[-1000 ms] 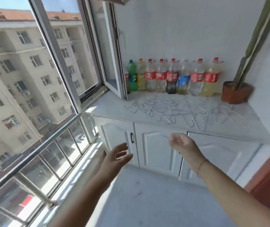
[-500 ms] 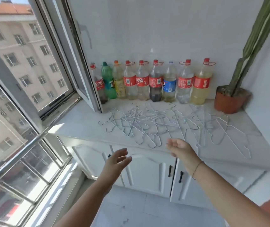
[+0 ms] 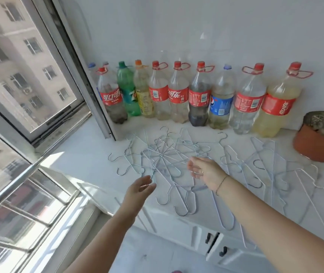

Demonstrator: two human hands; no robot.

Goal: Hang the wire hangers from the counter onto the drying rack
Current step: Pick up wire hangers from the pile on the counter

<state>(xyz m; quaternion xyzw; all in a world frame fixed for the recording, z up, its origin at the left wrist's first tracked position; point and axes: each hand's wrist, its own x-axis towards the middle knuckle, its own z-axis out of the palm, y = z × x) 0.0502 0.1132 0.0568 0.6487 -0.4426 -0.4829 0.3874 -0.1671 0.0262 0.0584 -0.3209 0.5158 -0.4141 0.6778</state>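
Head view: both my hands, left hand and right hand, hover with fingers apart and empty over tangled wire hangers on the counter, ready to pick one.

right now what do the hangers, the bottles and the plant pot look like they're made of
Hangers: thin bent wire, seemingly metal with a pale blue-white coating; some hook ends look bare and grey.
Bottles: clear or green-tinted plastic with screw caps and printed wrap labels, liquid visible through the walls.
Plant pot: matte orange-brown, probably terracotta, though plastic cannot be ruled out.
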